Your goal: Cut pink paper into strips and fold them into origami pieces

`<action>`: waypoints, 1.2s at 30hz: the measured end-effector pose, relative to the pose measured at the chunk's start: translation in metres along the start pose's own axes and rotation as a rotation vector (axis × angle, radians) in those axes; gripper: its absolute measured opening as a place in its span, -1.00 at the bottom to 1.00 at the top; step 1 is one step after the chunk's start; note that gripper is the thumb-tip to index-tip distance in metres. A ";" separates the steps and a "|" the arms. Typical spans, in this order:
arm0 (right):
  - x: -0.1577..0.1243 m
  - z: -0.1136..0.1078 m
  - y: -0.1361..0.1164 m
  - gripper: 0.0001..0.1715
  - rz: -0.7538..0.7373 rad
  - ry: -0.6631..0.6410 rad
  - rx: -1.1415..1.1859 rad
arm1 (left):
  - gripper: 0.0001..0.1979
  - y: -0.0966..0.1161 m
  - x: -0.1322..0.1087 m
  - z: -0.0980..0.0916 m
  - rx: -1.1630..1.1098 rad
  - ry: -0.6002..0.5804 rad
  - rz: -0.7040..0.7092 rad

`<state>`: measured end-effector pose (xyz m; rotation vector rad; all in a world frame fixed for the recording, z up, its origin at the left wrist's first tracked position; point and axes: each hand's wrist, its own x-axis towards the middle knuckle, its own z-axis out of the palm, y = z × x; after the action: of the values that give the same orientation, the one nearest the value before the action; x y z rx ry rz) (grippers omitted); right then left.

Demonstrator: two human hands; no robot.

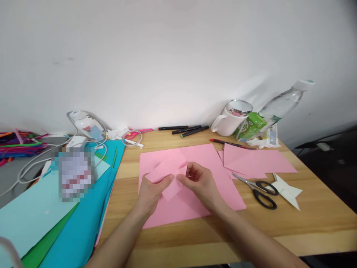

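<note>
Between my two hands is a folded piece of pink paper [170,163], raised over a large pink sheet [223,193] that lies on the table. My left hand [152,191] grips its left side, thumb on top and fingers hidden beneath. On the right side, my right hand [202,184] pinches the paper with thumb and curled fingers, the two thumbs nearly meeting at the middle. To the right lie scissors [258,188] with black handles, their blades partly apart. A white folded paper star [287,190] rests beside them.
Pink paper pieces [259,162] lie right of the sheet. Along the wall are markers [191,130], a white mug [230,121], a green carton [249,125] and a tilted water bottle [283,104]. Blue paper [83,227], a cable and a white bottle [87,124] occupy the left.
</note>
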<state>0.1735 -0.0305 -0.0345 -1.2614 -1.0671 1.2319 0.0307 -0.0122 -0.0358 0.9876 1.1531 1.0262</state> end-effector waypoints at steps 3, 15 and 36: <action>0.000 0.000 0.000 -0.76 0.000 -0.010 -0.010 | -0.56 -0.001 0.000 0.000 -0.035 -0.023 -0.010; 0.000 -0.001 -0.003 -0.73 -0.006 -0.043 -0.029 | -0.68 0.003 -0.002 0.004 -0.038 0.007 0.007; 0.001 -0.001 0.001 -0.65 0.034 0.037 0.032 | -0.69 -0.002 -0.002 0.005 -0.109 -0.016 0.009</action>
<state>0.1749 -0.0293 -0.0355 -1.2780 -0.9989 1.2421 0.0359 -0.0150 -0.0362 0.9131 1.0694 1.0755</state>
